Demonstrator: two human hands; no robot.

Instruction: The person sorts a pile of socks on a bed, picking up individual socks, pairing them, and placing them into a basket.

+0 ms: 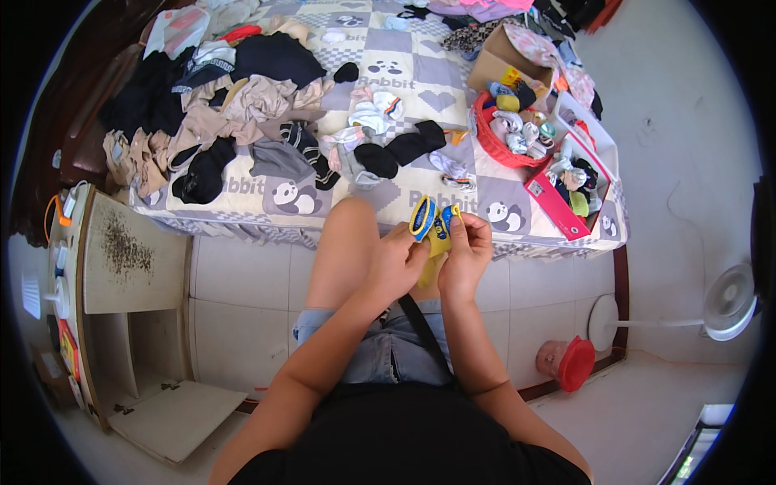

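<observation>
A pair of yellow and blue socks (438,237) is held between my two hands above my lap. My left hand (397,257) grips them near one blue cuff, which gapes towards the bed. On the other side my right hand (465,251) pinches the second blue cuff between thumb and fingers. Yellow fabric hangs down between the hands. Just beyond, loose white socks (451,167) with striped cuffs and black socks (400,148) lie on the patterned bedspread (388,212).
Heaped clothes (242,109) cover the bed's left side. At the right are a red basket (497,145) of rolled socks, a pink box (558,206) with more socks and a cardboard box (494,60). An open-doored cabinet (139,254) stands left; a fan (727,303) and red bin (573,364) stand right.
</observation>
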